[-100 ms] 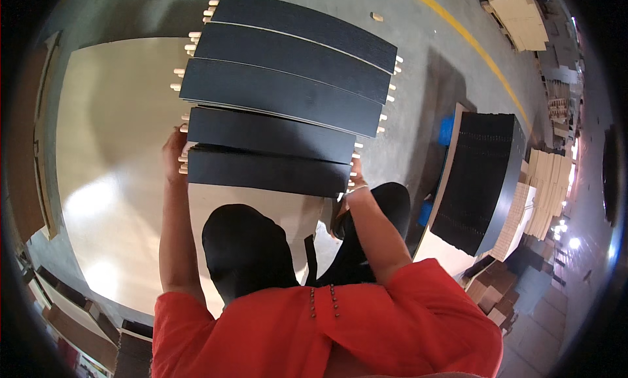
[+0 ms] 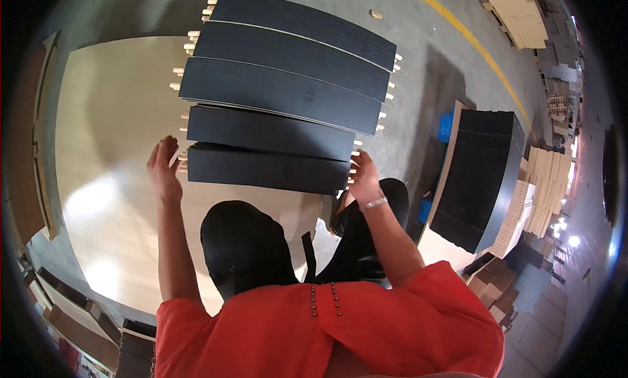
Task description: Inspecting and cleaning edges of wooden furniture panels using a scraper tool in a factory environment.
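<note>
Several black boards, stacked in rows, lie in front of me with pale wooden dowels sticking out of both ends. The nearest board [image 2: 268, 169] is just beyond my knees, and another black board [image 2: 271, 127] lies right behind it. My left hand [image 2: 164, 162] is off the left ends, a little apart from the dowels [image 2: 183, 159], its fingers loosely bent and holding nothing. At the right ends, my right hand [image 2: 365, 171] is beside the dowels [image 2: 354, 162] with its fingers apart. Whether its fingertips touch the dowels I cannot tell.
A large pale sheet [image 2: 98, 149] lies under and left of the boards. On the right stands a stack of black panels [image 2: 474, 178], with blue pieces [image 2: 445, 127] beside it. Pale board stacks [image 2: 548, 185] rise farther right. A small wood block [image 2: 375, 14] lies on the floor.
My left hand has come away from the boards' left ends, moving outward. My right hand has moved outward and shows more fully beside the right ends. The boards have stayed in place.
</note>
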Available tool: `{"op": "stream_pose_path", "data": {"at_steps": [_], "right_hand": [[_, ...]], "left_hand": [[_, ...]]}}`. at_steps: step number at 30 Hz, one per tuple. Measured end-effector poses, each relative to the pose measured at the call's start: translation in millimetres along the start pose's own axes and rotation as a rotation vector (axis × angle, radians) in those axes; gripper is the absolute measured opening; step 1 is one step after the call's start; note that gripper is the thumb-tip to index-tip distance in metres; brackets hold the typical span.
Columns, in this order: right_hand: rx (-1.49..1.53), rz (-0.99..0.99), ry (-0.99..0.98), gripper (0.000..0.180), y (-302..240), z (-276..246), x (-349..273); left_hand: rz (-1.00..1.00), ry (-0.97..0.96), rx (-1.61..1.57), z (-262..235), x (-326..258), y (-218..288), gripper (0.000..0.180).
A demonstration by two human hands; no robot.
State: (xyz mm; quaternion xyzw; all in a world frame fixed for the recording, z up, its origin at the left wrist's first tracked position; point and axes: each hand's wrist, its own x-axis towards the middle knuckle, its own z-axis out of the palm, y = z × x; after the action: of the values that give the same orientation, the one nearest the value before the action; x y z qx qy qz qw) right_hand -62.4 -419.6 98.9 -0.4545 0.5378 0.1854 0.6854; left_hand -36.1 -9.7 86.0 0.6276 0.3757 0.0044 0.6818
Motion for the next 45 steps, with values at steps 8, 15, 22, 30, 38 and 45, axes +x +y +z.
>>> {"op": "stream_pose_path", "data": {"at_steps": [8,15,22,30,38,45], "right_hand": [[-0.49,-0.32,-0.317,0.031,14,-11,-95],[-0.558,-0.417,-0.229,0.025,16,13,-104],[-0.218,-0.301,-0.192,0.033,7,26,-107],[-0.135,-0.168,-0.325,0.021,6,19,-89],[-0.139,-0.165,-0.284,0.022,15,21,-93],[-0.154,-0.243,-0.36,0.025,18,20,-101]], "left_hand": [[0.108,-0.324,0.381,0,-76,58,0.047],[0.182,-0.383,0.584,11,-84,63,0.039],[0.203,-0.223,0.668,11,-80,49,0.054],[-0.017,-0.429,0.273,13,-75,47,0.053],[0.036,-0.429,0.132,12,-74,36,0.045],[0.04,-0.447,0.12,11,-84,48,0.034]]}}
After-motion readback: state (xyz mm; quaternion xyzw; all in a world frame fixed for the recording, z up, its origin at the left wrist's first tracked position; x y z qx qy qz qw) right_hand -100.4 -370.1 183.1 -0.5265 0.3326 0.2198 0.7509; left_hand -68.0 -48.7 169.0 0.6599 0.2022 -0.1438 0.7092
